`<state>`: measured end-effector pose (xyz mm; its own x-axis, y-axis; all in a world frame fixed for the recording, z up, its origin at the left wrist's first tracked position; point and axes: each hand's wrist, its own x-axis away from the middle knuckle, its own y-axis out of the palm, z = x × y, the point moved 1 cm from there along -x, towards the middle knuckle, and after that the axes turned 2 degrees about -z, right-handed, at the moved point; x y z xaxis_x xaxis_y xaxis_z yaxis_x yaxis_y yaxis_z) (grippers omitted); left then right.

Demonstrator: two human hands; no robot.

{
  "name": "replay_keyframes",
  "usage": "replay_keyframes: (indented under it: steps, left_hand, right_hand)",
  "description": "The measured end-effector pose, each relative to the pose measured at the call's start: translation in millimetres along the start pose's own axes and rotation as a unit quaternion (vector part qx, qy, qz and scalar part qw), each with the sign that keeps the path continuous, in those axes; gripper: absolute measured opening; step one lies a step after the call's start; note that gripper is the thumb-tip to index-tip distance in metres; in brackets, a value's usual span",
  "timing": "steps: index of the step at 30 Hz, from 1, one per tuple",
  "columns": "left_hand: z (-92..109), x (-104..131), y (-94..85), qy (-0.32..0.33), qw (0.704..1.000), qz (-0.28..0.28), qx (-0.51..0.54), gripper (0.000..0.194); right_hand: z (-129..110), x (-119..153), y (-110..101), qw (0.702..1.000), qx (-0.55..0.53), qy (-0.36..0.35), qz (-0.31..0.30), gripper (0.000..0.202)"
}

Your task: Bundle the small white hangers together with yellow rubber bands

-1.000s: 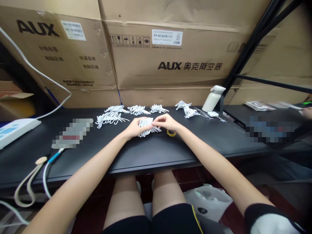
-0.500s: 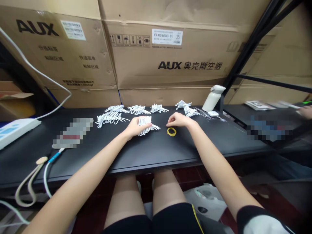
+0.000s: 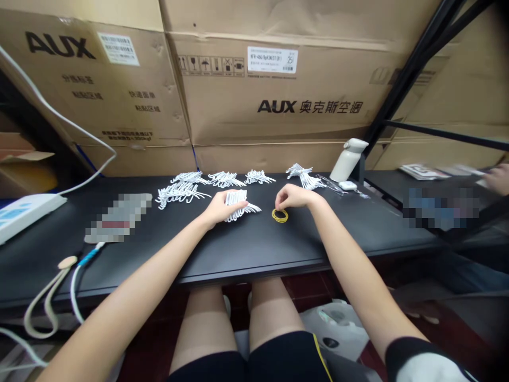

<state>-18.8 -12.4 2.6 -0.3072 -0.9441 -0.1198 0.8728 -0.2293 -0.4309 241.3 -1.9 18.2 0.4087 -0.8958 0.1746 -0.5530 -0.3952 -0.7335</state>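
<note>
My left hand (image 3: 220,208) is wrapped round a bundle of white hooks (image 3: 236,198), their straight ends sticking out to the right above the black table. With thumb and fingertips pinched together, my right hand (image 3: 293,197) is at the top edge of a small coil of yellow rubber bands (image 3: 280,216) lying on the table. Behind my left hand are several piles of white hooks (image 3: 181,192). Another white bundle (image 3: 305,176), narrow at its middle, lies beyond my right hand.
A white bottle (image 3: 349,160) and a small white case (image 3: 348,185) are at the back right. To the left lie a blurred-out flat object (image 3: 121,215), a strap (image 3: 50,307) and a power strip (image 3: 27,212). Cardboard boxes (image 3: 238,116) stand behind; another person's hand (image 3: 497,179) is far right.
My right hand has moved slightly right and down, its fingertips now meeting the yellow rubber bands. My left hand stays on the hooks. The other person's hand at far right has shifted a little.
</note>
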Motion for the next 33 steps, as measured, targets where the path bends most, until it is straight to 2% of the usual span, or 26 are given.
replay_keyframes:
  steps: [7, 12, 16, 19, 23, 27, 31, 33]
  left_hand:
    - [2.1, 1.2, 0.4, 0.007, 1.000, -0.006, -0.007, 0.051]
    - [2.6, 1.0, 0.1, 0.001, 1.000, 0.001, -0.008, 0.053]
    - [1.3, 0.3, 0.2, 0.003, 1.000, 0.001, -0.006, 0.055]
    - [0.3, -0.2, 0.4, 0.005, 1.000, 0.006, -0.013, 0.055]
    - [-0.1, -0.7, 0.4, 0.005, 1.000, 0.008, -0.023, 0.053]
    - [-1.1, -1.6, 0.4, 0.009, 1.000, 0.009, -0.011, 0.052]
    - [-1.4, -1.8, 1.2, 0.009, 0.999, -0.011, 0.030, 0.050]
    - [-1.2, -2.1, 1.1, 0.000, 0.998, -0.015, 0.060, 0.049]
  right_hand:
    - [-7.6, 7.8, -3.7, 0.997, -0.071, -0.002, -0.003, 0.005]
    - [-9.9, 7.8, -3.3, 0.998, -0.057, -0.013, 0.023, 0.003]
    - [-18.5, 10.2, -0.3, 0.993, -0.116, -0.036, 0.002, 0.004]
    - [-29.8, 11.7, 4.3, 0.968, -0.240, -0.077, -0.001, 0.009]
    - [-39.3, 5.7, 12.7, 0.925, -0.362, -0.101, 0.066, 0.015]
    - [-39.4, -3.7, 21.3, 0.899, -0.414, -0.074, 0.119, 0.022]
    - [-36.4, -9.2, 24.4, 0.885, -0.438, -0.066, 0.145, 0.020]
    - [-34.3, -10.9, 23.9, 0.865, -0.475, -0.068, 0.144, 0.018]
